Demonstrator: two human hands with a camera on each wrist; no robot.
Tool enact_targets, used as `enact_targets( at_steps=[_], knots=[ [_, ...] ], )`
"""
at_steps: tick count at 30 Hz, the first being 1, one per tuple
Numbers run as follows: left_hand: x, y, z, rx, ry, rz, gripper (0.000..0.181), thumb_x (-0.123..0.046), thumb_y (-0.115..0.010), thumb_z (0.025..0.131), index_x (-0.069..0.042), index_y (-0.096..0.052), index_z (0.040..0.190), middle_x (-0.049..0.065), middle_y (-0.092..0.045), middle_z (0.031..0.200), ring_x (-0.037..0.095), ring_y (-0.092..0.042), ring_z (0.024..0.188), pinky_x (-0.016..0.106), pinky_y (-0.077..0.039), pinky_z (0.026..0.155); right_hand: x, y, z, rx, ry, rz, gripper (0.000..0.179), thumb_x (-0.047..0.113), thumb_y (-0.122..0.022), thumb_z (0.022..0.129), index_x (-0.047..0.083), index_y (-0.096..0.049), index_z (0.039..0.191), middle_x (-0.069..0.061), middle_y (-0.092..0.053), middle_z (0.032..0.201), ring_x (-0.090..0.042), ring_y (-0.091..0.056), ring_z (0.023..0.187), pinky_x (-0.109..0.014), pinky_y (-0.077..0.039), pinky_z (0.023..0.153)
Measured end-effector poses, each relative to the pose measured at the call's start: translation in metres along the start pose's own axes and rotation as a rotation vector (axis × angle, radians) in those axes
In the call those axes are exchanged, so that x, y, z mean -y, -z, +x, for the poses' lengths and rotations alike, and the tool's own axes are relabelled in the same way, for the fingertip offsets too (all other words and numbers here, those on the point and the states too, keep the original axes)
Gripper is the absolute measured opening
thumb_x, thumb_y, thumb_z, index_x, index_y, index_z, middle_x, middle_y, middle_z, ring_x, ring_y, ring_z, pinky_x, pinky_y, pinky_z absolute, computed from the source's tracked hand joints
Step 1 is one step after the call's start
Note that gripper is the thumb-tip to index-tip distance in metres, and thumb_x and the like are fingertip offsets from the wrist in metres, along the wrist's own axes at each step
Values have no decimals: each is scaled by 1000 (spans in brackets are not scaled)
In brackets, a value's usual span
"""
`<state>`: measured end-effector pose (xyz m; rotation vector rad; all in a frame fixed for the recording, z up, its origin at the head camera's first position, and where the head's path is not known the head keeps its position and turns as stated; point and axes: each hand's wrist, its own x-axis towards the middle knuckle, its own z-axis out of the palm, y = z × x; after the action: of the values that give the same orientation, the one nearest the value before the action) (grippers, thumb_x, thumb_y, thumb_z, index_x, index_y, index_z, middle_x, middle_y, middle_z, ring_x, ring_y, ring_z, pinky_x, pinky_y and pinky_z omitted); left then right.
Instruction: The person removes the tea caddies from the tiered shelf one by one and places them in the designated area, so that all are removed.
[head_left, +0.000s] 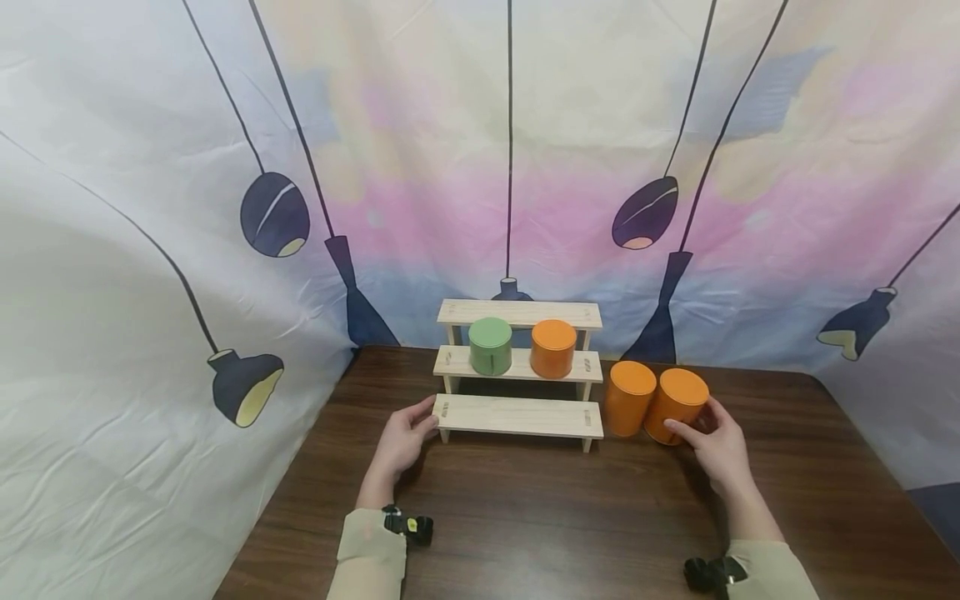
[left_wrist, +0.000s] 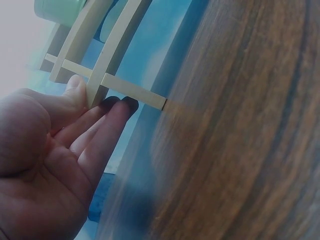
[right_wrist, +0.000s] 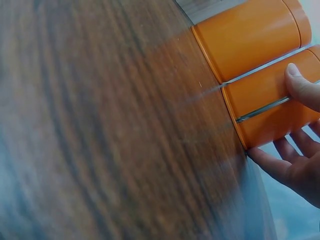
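A three-step wooden display rack (head_left: 517,415) stands on the table. My left hand (head_left: 405,435) holds the left end of its lowest step, with the thumb (left_wrist: 75,90) on one side and fingers on the other. A short green tin (head_left: 491,347) and a short orange tin (head_left: 553,350) sit on the middle step. To the right of the rack, two taller orange tins stand upright side by side. My right hand (head_left: 722,446) grips the outer tall orange tin (right_wrist: 270,90), thumb on its front and fingers around its side. The inner tall orange tin (head_left: 630,400) stands close beside it.
The dark wooden table (head_left: 525,517) spreads in front of the rack. A cloth backdrop (head_left: 450,167) printed with hanging lamps rises right behind the rack and along the left side. Each wrist wears a small black camera (head_left: 411,527).
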<state>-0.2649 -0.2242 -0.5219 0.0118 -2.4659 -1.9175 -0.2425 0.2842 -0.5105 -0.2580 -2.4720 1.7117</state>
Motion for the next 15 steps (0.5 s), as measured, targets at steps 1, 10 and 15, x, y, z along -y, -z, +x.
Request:
enact_targets(
  at_steps=[1,10,15],
  knots=[
    [0,0,0,0,1,2,45,0,-59,108,3,-55,153,27,-58,150,32,-69,124,37,-61,98,0,0,0,1,-3,1,95,30,-82,98,6,-25,170,-26,-39,167,-41,-38,153,-54,-37,122],
    [-1,0,-1,4,9,-1,45,0,-59,109,3,-55,153,27,-57,151,32,-69,125,36,-61,97,1,-1,0,10,-7,-7,95,30,-82,99,4,-25,170,-27,-38,166,-42,-38,152,-57,-37,121],
    [-1,0,-1,3,6,-3,45,0,-58,109,3,-55,154,27,-57,152,32,-68,125,36,-61,98,1,-2,0,8,-10,9,95,27,-81,99,4,-23,170,-28,-36,167,-43,-37,153,-59,-37,122]
  ],
)
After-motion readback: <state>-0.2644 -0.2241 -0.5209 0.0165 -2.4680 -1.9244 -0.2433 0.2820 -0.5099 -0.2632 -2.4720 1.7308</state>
